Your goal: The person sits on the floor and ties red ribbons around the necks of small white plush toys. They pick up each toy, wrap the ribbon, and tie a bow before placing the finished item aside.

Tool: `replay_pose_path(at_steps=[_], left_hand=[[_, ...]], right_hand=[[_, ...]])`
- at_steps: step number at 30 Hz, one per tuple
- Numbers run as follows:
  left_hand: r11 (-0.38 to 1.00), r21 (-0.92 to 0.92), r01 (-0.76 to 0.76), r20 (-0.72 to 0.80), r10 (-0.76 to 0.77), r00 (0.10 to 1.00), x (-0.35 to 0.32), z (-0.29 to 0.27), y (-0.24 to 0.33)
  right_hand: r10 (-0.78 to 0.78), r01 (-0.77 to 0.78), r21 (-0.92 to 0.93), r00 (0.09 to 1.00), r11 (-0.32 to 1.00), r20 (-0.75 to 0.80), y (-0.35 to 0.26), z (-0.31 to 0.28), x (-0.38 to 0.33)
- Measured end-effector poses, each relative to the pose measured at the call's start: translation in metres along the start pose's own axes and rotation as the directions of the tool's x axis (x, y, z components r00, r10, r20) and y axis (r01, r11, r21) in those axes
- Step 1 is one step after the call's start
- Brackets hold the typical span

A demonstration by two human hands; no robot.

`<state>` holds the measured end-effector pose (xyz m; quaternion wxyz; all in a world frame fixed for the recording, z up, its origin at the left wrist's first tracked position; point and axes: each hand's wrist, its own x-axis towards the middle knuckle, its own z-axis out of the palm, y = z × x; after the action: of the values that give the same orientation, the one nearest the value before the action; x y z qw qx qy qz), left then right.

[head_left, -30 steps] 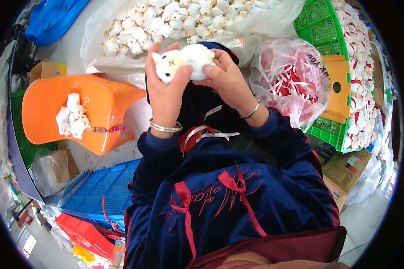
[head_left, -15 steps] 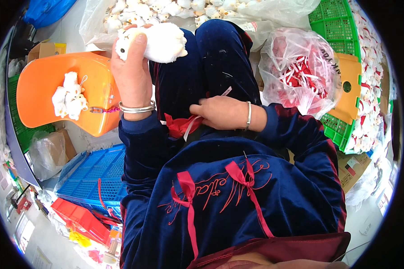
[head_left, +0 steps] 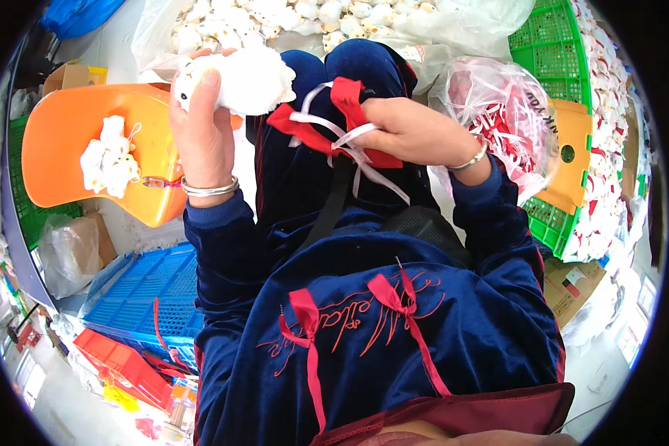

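My left hand is closed around a white plush toy, its thumb across the toy's head end. The toy lies sideways above my left knee. To its right, my right hand pinches several red fabric pieces with white ribbons. The ribbons dangle over my lap, and the red pieces are apart from the toy. Part of the red bundle is hidden behind my right fingers.
On the left stands an orange stool with small white plush toys on it. A clear bag of red and white ribbon pieces sits at right, beside green crates. More plush toys are heaped ahead. A blue crate is lower left.
My right hand has lifted the red fabric pieces from my lap, up and to the right, near the toy's level. My left hand with the plush toy has shifted slightly left.
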<state>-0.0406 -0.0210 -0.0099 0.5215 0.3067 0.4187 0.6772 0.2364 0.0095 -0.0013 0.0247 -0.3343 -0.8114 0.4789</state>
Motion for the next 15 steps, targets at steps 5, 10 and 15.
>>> replay_pose_path(at_steps=[5,10,15], left_hand=[[0.973,0.229,0.024,0.062,-0.04,0.997,0.0,-0.012,-0.005],[0.933,0.352,0.074,0.022,-0.087,0.996,-0.005,-0.004,0.007],[0.933,0.345,0.106,0.036,-0.127,0.991,-0.001,-0.017,0.004]], right_hand=[[0.053,-0.026,0.122,0.973,0.992,-0.225,0.013,-0.016,-0.015],[0.242,-0.085,0.486,0.932,0.87,-0.27,0.021,-0.031,-0.025],[0.267,-0.178,0.213,0.801,0.961,-0.536,0.052,-0.027,-0.031]])
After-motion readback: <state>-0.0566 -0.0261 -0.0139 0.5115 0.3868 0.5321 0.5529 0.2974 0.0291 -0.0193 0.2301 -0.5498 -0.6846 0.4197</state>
